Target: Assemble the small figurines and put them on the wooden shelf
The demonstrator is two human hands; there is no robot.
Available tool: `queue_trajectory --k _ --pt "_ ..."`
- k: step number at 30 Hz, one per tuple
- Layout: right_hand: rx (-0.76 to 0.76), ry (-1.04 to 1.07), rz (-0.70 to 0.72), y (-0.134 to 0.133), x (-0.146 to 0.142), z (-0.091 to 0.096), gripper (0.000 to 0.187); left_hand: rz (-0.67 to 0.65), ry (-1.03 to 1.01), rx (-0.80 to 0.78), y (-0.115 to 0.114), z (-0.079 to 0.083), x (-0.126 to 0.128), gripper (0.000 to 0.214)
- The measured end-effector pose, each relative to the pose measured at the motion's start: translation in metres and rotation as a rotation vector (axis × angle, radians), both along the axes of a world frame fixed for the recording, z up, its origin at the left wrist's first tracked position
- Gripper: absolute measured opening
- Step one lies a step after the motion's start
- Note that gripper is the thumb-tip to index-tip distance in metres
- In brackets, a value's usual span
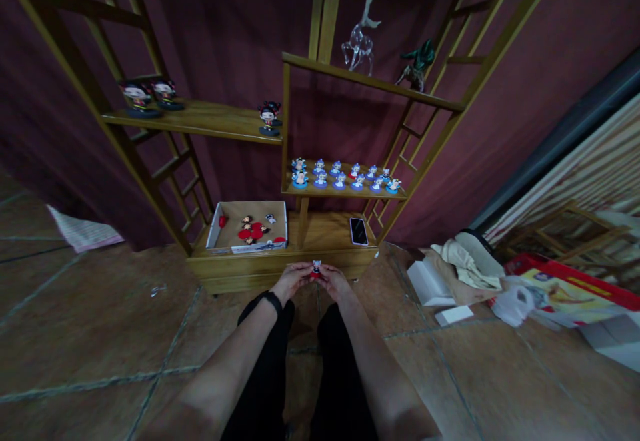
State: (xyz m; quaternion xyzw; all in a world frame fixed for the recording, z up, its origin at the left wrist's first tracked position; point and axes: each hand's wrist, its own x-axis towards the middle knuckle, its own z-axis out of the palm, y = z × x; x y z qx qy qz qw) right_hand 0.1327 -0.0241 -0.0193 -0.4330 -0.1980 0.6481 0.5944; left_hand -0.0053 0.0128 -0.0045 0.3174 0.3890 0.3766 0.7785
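Between both hands' fingertips (306, 271) — small figurine (316, 268), pinched

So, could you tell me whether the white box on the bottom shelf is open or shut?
Open: the white box has no lid on, and red pieces and small figures show on its brown floor.

The head camera looks forward and down, past both hands (291, 281), at the nearby wooden shelf (327, 235).

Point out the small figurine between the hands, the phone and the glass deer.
small figurine (316, 268), head view, its middle above the fingertips.
phone (359, 231), head view, middle of its dark screen.
glass deer (358, 44), head view, its body.
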Motion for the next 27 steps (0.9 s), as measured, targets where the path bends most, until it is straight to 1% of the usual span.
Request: queue_trajectory --k 4,6,9,12,16,19,24,27 --pt "0.026 0.028 0.008 0.002 -0.001 -0.002 0.017 0.024 -0.033 -0.002 -0.001 0.001 0.0 0.018" --pt "0.025 0.028 0.021 0.002 -0.001 -0.002 0.019 0.038 -0.02 -0.014 -0.001 0.001 -0.001 0.021" --pt "0.03 0.025 0.021 0.002 -0.002 -0.001 0.025 0.053 -0.006 -0.023 0.0 0.001 -0.002 0.032" --pt "0.062 0.023 -0.01 0.002 -0.003 0.002 0.028 0.066 -0.052 -0.006 0.002 -0.002 -0.003 0.042" --pt "0.102 0.016 -0.05 0.002 -0.005 0.006 0.031 0.066 -0.077 0.003 0.005 -0.006 -0.003 0.034" --pt "0.107 0.02 -0.053 0.001 -0.005 0.007 0.032 0.055 -0.078 -0.003 0.005 -0.007 -0.003 0.032" --pt "0.02 0.041 0.018 -0.002 -0.003 0.008 0.025 0.062 -0.047 -0.012 0.001 -0.001 -0.003 0.03" --pt "0.011 0.056 0.044 -0.002 -0.003 0.008 0.02 0.061 -0.065 -0.029 0.0 0.001 -0.003 0.024"
